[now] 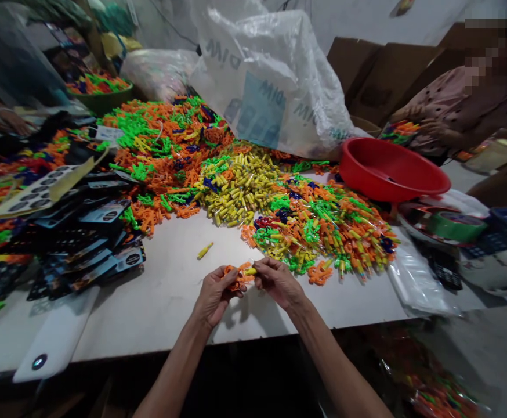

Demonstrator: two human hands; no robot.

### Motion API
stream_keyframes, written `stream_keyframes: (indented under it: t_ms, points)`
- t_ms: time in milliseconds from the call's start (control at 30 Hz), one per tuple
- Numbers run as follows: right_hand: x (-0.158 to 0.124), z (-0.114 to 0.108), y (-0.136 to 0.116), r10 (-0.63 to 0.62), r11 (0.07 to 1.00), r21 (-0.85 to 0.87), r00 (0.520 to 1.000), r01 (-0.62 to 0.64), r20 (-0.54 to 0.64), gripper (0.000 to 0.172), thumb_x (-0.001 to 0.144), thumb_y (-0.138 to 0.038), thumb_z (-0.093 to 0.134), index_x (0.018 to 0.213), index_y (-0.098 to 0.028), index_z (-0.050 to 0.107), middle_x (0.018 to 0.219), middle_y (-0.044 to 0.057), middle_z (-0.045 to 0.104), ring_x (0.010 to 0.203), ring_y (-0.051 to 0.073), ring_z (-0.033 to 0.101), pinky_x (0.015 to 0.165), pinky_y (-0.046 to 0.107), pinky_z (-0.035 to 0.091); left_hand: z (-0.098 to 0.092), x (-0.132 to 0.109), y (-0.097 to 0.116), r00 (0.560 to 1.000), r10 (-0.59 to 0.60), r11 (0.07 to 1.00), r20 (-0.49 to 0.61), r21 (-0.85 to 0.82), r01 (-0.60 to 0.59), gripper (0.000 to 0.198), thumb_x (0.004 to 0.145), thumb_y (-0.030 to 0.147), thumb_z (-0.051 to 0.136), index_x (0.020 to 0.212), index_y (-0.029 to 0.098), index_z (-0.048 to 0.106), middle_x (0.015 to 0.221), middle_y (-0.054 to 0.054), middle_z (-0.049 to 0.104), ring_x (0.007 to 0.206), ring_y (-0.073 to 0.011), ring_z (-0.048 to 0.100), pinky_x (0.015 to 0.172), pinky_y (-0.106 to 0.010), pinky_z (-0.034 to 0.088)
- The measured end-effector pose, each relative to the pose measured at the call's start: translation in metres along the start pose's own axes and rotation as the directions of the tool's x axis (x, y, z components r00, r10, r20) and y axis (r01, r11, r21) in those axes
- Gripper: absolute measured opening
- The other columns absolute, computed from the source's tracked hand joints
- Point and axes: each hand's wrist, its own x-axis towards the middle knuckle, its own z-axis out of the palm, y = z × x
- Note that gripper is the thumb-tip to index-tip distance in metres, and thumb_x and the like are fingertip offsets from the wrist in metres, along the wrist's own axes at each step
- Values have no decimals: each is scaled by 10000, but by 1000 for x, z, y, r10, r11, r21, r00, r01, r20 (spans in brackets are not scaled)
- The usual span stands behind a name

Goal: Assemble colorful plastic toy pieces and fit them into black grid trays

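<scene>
Over the near part of the white table, my left hand is closed on a small orange plastic figure. My right hand pinches a short yellow tube that lies against the orange figure; whether the two are joined I cannot tell. A lone yellow tube rests on the table beyond my left hand. Past my hands spreads a heap of yellow tubes. To its right lies a mixed heap of orange, green and blue figures with yellow tubes.
Stacked black printed packets and a white device are at left. A large pile of figures lies behind, below a white sack. At right are a red basin, clear bags and a co-worker.
</scene>
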Motion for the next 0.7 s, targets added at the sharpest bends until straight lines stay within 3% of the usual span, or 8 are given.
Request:
stream_keyframes:
  t_ms: [67,233,333,400,467,567,600,700]
  points:
    - [0,3,1,-42,999,-35,999,42,-5,261,630,-371,748,642,-167,586,472,-28,582,409,83,500,446,203,361,-1,2,1,1000,23,999,-11,40,-23,349,563,334,806,710,116,576,616,-21,648,465,-96,575,452,-199,470]
    - [3,5,6,-295,904,-355,949,239,-112,211,691,-357,702,668,-164,620,473,-16,591,442,109,527,500,236,403,-1,12,-5,978,176,968,-109,199,-152,359,548,351,801,688,114,569,564,-32,647,455,-121,583,474,-227,478]
    - [8,-6,9,-274,894,-397,955,211,-111,232,716,-393,667,677,-171,615,482,-20,573,451,116,514,504,246,403,0,18,-10,981,163,970,-105,198,-140,355,562,369,783,694,117,571,561,-29,640,454,-116,573,473,-222,467]
    - [10,-17,7,-273,839,-511,957,186,-99,245,730,-417,642,713,-174,624,555,0,597,498,136,528,526,268,415,-1,19,-12,984,146,968,-106,219,-120,353,576,375,771,717,117,576,580,-36,644,474,-119,579,486,-222,468]
    - [14,-23,1,-412,662,-719,904,213,-111,242,747,-419,613,761,-179,635,693,39,630,615,174,562,603,308,438,-2,20,-14,987,121,962,-106,256,-90,372,607,391,750,795,115,587,619,-52,656,490,-123,585,487,-220,460]
    - [27,-13,-11,-699,295,-931,713,217,-56,218,802,-381,543,831,-187,638,887,92,627,877,244,553,802,387,415,-1,24,-21,998,55,959,-20,280,-47,465,639,417,718,979,128,585,750,-82,677,510,-125,584,469,-218,439]
    - [33,-3,-13,-715,217,-954,699,208,-10,214,827,-354,507,860,-187,636,935,107,619,944,259,532,846,403,393,0,27,-24,998,53,957,23,283,-57,470,643,415,713,998,133,588,774,-84,674,523,-126,580,473,-220,434]
    - [58,41,-12,-533,115,-959,831,261,162,192,839,-207,456,910,-185,634,1012,112,607,958,239,540,831,365,403,0,32,-30,984,168,933,64,313,-179,338,628,324,717,902,147,630,758,-72,657,593,-151,562,518,-237,422]
